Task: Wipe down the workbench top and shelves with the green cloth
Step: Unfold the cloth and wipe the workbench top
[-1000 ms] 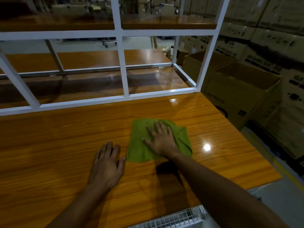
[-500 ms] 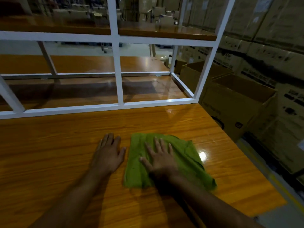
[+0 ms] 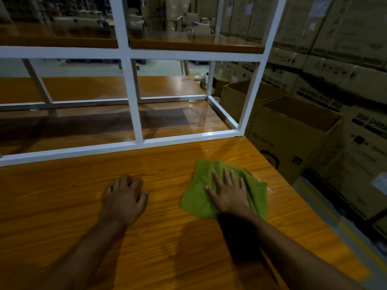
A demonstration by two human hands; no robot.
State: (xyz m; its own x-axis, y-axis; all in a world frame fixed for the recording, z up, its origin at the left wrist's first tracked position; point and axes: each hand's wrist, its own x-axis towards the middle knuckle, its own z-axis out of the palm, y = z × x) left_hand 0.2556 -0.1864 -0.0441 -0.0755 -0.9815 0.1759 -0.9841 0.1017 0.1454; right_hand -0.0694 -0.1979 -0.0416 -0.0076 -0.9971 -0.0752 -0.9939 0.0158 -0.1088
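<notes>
The green cloth (image 3: 198, 195) lies flat on the glossy wooden workbench top (image 3: 62, 206), near its right edge. My right hand (image 3: 229, 192) presses down on the cloth, palm flat and fingers spread. My left hand (image 3: 125, 197) rests on the bare wood to the left of the cloth, fingers slightly curled, holding nothing. Behind the top stands a white metal frame (image 3: 134, 101) carrying a lower wooden shelf (image 3: 94, 122) and an upper wooden shelf (image 3: 188, 41).
Open cardboard boxes (image 3: 293, 130) stand on the floor just beyond the bench's right edge, with stacked printed cartons (image 3: 335, 59) behind them. The white frame's bottom rail (image 3: 83, 148) crosses the top in front of my hands.
My right hand has slid the cloth to the right, toward the bench's right edge. A wider gap has opened between it and my left hand, which stays on the wood.
</notes>
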